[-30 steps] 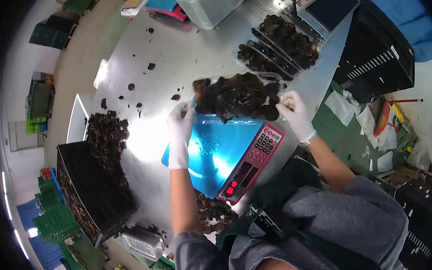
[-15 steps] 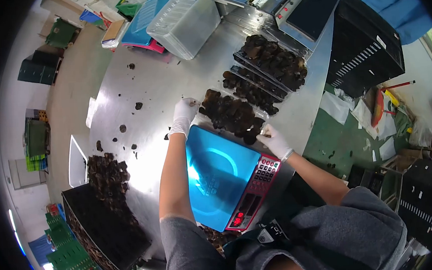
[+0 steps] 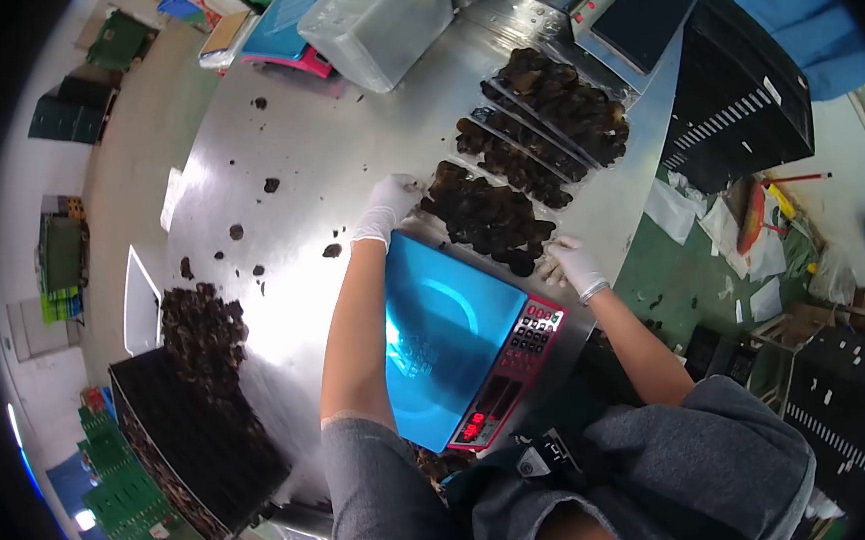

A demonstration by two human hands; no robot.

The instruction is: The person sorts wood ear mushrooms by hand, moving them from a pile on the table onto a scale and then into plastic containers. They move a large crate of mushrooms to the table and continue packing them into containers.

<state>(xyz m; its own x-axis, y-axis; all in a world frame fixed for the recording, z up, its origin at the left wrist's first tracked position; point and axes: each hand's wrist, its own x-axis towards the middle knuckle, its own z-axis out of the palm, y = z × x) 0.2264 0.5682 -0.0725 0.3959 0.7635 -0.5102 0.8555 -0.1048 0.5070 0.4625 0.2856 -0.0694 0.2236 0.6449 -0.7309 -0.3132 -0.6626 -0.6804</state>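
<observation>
A clear plastic tray heaped with dark dried fungus (image 3: 487, 218) lies on the steel table just beyond a blue-topped scale (image 3: 452, 334). My left hand (image 3: 385, 208), in a white glove, grips the tray's left end. At the tray's right end my gloved right hand (image 3: 570, 260) holds its near corner. Two more filled trays (image 3: 554, 111) lie in a row behind it.
A black crate of dried fungus (image 3: 198, 427) stands at the left, with loose bits scattered on the steel table (image 3: 314, 148). A stack of clear empty trays (image 3: 375, 18) and a sealing machine (image 3: 635, 5) sit at the back. A black crate (image 3: 741, 98) stands at the right.
The filled tray went from above the scale to the table beyond it, beside the other trays. Both hands stayed on its ends.
</observation>
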